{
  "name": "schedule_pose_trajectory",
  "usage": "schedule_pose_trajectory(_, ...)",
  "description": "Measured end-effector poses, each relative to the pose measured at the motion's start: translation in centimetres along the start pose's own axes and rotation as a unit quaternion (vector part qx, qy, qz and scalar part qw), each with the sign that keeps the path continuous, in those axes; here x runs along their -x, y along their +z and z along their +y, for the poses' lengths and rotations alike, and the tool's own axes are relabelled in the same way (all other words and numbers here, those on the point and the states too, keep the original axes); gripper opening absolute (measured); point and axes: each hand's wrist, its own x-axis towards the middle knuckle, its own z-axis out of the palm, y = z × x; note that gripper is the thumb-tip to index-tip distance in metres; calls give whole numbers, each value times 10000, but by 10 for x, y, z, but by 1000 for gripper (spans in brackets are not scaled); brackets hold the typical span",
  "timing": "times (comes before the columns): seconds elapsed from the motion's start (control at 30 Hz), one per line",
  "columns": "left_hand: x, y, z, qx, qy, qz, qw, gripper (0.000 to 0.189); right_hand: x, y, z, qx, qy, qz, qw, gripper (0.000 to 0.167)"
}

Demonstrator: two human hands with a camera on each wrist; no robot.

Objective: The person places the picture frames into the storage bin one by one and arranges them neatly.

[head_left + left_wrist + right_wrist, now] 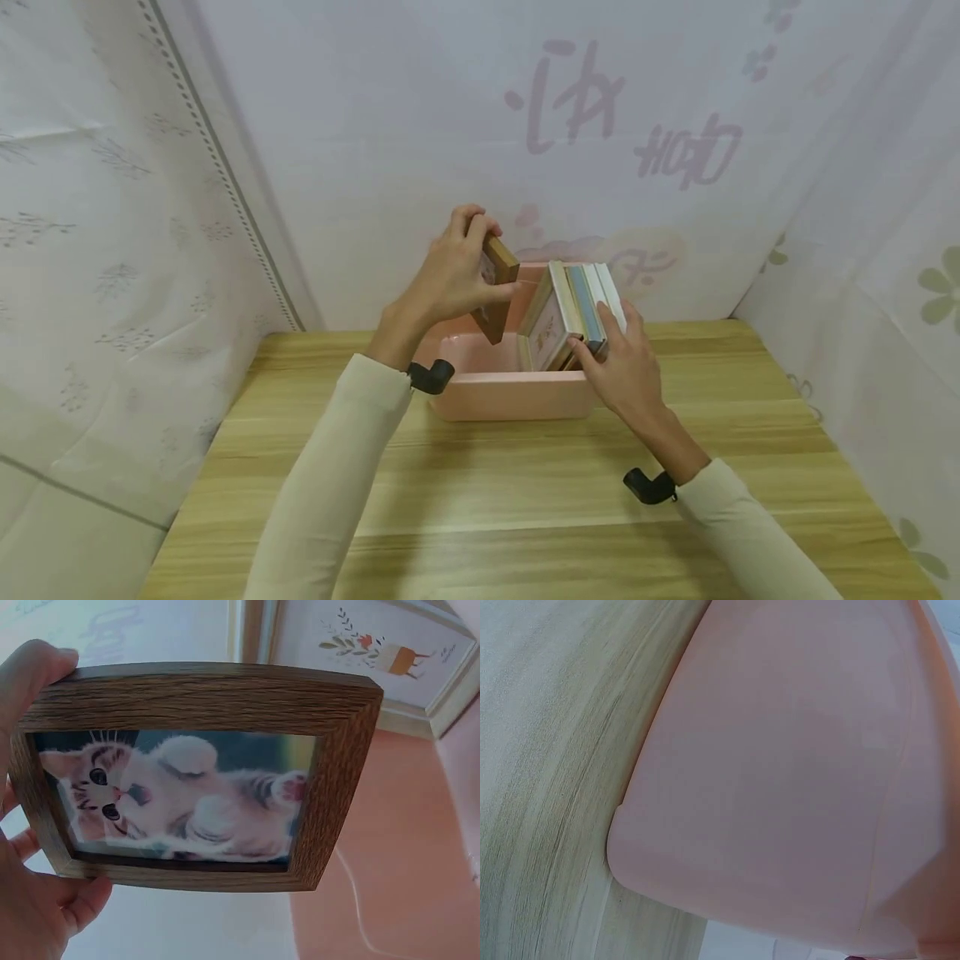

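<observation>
My left hand (450,271) grips a brown wooden picture frame (352,765) by one end, above the left part of a pink plastic bin (517,396). Behind its front lies a photo of a kitten (187,795), turned sideways in the left wrist view. In the bin's right half several picture frames (583,300) lean together in a row. The nearest has a plant print (382,652). My right hand (626,362) holds this row, thumb at the near corner and fingers over the white ones at the right. The right wrist view shows only the bin's outer wall, no hand.
The bin stands on a wood-grain table (480,517) near its back edge. Pale printed cloth (420,125) hangs behind and on both sides. Black wrist mounts (431,377) sit at both sleeve cuffs.
</observation>
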Motion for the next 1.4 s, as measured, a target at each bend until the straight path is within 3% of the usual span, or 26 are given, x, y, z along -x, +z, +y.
schedule_pose_trajectory(0.47, -21, 17, -7, -334, 607, -982, 9927, 64, 1, -3, -3, -43, 136, -125, 9998, 74)
schedule_pose_trajectory(0.83, -27, 30, -4, 505, 428, -1944, 9787, 60, 4, -3, -6, -20, 53, -43, 10000, 72)
schedule_pose_trajectory(1.1, -30, 39, -4, 273, 431, -2278, 9724, 61, 8, -5, -10, -23, 11, -40, 10000, 73)
schedule_pose_trajectory(1.4, -29, 54, -4, 398, 392, -2616, 9636, 61, 10, -8, -10, -2, 3, -26, 10000, 73)
